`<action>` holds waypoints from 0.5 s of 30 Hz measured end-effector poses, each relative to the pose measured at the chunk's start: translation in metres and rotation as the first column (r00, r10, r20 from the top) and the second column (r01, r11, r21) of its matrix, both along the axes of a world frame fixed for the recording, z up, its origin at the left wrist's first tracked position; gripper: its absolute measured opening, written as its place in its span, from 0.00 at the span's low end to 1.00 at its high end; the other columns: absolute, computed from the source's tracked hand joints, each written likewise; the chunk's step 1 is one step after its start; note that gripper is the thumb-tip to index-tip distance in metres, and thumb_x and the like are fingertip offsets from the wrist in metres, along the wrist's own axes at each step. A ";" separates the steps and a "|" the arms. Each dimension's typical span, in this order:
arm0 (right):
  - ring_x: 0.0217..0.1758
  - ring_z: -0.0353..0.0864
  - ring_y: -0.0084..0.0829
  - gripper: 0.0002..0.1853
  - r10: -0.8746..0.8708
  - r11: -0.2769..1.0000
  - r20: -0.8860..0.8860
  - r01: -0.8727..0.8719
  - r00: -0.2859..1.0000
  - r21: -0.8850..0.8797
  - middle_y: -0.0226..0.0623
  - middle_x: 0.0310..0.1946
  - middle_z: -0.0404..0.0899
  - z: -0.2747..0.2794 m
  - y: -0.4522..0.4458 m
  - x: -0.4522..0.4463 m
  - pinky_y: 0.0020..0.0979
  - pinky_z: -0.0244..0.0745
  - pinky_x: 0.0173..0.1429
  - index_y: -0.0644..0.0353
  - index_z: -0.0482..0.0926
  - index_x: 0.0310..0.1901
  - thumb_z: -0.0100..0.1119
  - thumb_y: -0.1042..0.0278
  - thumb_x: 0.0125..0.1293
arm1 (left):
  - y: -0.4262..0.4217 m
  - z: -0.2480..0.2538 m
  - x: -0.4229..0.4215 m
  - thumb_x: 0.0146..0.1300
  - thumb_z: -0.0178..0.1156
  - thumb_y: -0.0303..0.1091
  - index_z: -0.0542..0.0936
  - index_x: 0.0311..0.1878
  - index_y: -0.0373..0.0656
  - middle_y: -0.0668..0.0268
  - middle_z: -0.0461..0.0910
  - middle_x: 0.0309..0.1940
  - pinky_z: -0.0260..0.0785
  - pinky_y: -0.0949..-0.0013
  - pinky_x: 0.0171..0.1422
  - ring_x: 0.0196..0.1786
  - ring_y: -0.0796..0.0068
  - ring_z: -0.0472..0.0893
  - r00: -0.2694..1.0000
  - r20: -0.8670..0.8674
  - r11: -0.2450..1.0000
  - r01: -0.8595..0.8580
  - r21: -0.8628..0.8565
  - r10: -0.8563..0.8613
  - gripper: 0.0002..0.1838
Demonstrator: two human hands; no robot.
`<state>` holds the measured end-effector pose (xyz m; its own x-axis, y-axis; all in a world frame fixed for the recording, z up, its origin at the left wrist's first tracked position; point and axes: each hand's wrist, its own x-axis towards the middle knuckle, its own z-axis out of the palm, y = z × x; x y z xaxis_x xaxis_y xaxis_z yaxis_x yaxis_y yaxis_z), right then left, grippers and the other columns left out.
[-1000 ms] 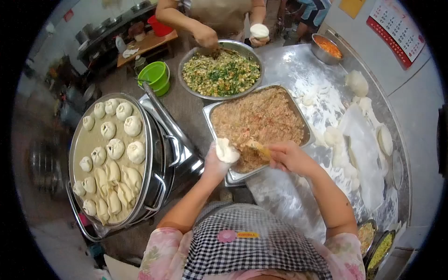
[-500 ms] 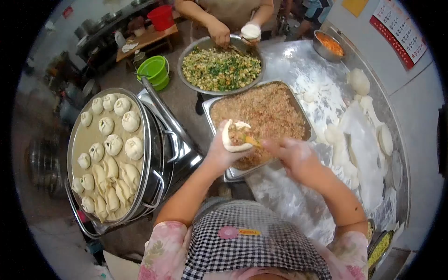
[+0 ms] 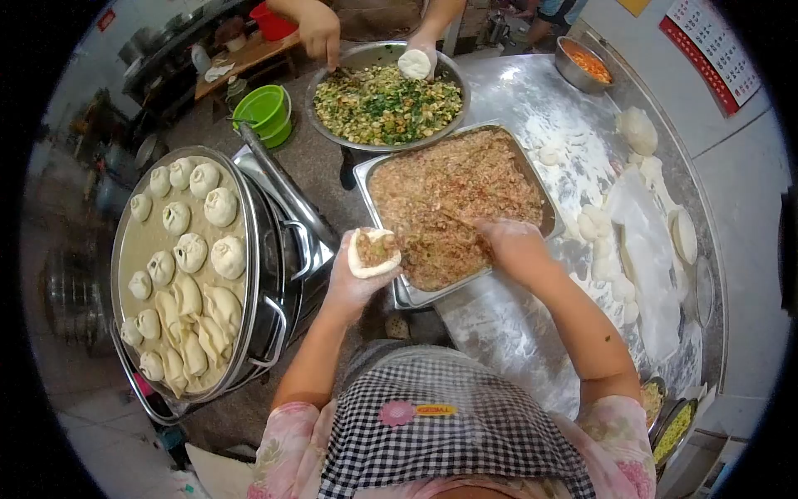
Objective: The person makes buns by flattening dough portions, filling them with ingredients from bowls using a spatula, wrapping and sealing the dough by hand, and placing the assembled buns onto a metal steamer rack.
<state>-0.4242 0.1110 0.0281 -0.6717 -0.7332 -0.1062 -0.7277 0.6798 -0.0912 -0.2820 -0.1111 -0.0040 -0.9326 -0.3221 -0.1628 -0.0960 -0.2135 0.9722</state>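
Observation:
My left hand (image 3: 347, 287) holds a round dough wrapper (image 3: 374, 253) with meat filling on it, just left of the metal tray (image 3: 402, 293). The tray is full of ground meat filling (image 3: 449, 195). At the tray's right side, my right hand (image 3: 517, 249) is closed on a spreading tool, whose far end lies in the filling and is hard to make out. Left of my hands, a round steamer (image 3: 125, 274) carries pleated buns (image 3: 190, 253) and folded dumplings (image 3: 218, 308).
A co-worker's hands (image 3: 319, 35) are at a bowl of chopped greens (image 3: 391, 108), one with a dough wrapper (image 3: 414, 64). A green bucket (image 3: 264, 115) stands left of it. Dough pieces (image 3: 593, 223) and a carrot-coloured bowl (image 3: 583, 65) are on the floured table (image 3: 515, 333).
My left hand has moved left and away from the tray, its wrapper now bearing filling. My right hand's tool has gone from the wrapper into the tray's filling. The co-worker's hands have shifted.

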 end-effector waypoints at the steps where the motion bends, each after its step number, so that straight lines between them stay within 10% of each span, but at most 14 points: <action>1: 0.40 0.80 0.42 0.16 0.009 1.000 0.030 -0.010 1.000 0.015 0.42 0.34 0.79 -0.001 -0.002 0.001 0.40 0.74 0.42 0.53 0.76 0.47 0.50 0.74 0.55 | 0.000 -0.001 0.001 0.42 0.67 0.17 0.65 0.52 0.40 0.66 0.73 0.46 0.68 0.71 0.56 0.50 0.74 0.74 1.000 -0.008 1.000 -0.003 0.027 0.003 0.32; 10: 0.44 0.78 0.45 0.16 0.041 0.996 0.383 -0.009 0.923 -0.085 0.43 0.40 0.79 -0.002 0.002 0.002 0.37 0.71 0.50 0.57 0.78 0.48 0.52 0.73 0.57 | 0.002 -0.016 0.003 0.43 0.67 0.17 0.66 0.52 0.41 0.66 0.73 0.46 0.68 0.71 0.56 0.50 0.74 0.75 0.999 -0.012 0.997 0.031 0.071 -0.030 0.31; 15: 0.27 0.74 0.31 0.15 0.097 0.957 0.710 0.130 0.697 -0.259 0.40 0.26 0.76 -0.021 0.008 -0.006 0.29 0.69 0.34 0.62 0.77 0.49 0.50 0.74 0.61 | 0.006 -0.024 0.000 0.43 0.67 0.17 0.66 0.51 0.41 0.67 0.73 0.45 0.68 0.72 0.55 0.49 0.75 0.75 0.996 0.083 0.999 0.033 0.025 -0.035 0.30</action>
<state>-0.4299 0.1192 0.0072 -0.4887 -0.7962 -0.3567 -0.3546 0.5549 -0.7526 -0.2817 -0.1051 -0.0283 -0.9258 -0.2860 -0.2472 -0.1837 -0.2312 0.9554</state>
